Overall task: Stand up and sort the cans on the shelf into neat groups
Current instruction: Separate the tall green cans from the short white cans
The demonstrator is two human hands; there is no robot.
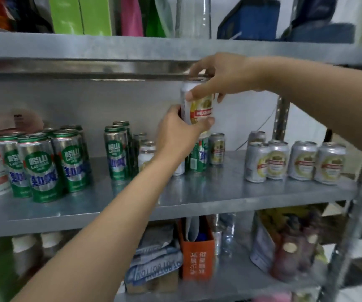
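Left hand (179, 136) and right hand (221, 77) both grip one silver-gold can (199, 110) above the shelf (219, 192). Green cans (42, 164) stand left, silver cans (295, 162) right.

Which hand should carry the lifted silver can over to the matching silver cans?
Right, probably. The right hand grips the silver can near its top, and that arm lies above the silver group at the right end of the shelf. The left hand, holding the can lower down, would have to reach across.

One held can (197, 110), five silver cans (303, 160) at right, green cans (40, 168) uncountable.
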